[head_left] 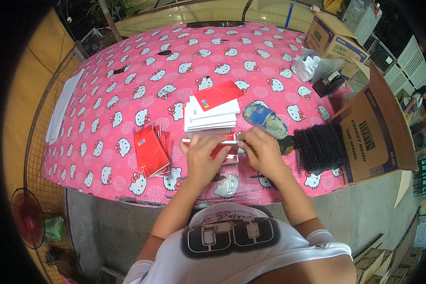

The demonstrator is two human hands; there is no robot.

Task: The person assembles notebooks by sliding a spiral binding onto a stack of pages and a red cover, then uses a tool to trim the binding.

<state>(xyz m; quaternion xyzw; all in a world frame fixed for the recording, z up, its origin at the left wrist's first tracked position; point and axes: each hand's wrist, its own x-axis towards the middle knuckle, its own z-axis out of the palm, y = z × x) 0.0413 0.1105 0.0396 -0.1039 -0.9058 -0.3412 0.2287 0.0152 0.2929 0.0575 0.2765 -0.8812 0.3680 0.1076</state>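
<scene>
My left hand (204,154) is closed around a red-covered memo pad (217,150), its white punched edge turned away from me. At the right end of that edge, my right hand (262,150) pinches with thumb and fingers; what sits between them is too small to make out. Just beyond my hands lies a stack of white memo pads (210,118) with a red cover (220,95) askew on top. To the left is a pile of red spiral memo pads (151,150). Many black spiral coils (319,147) are heaped at the right.
A blue-green slipper (265,118) lies beyond my right hand. An open cardboard box (371,128) stands at the table's right edge, another box (333,40) farther back. Plastic bags (307,66) and a black object (327,84) rest near them. Pink patterned cloth (142,80) covers the table.
</scene>
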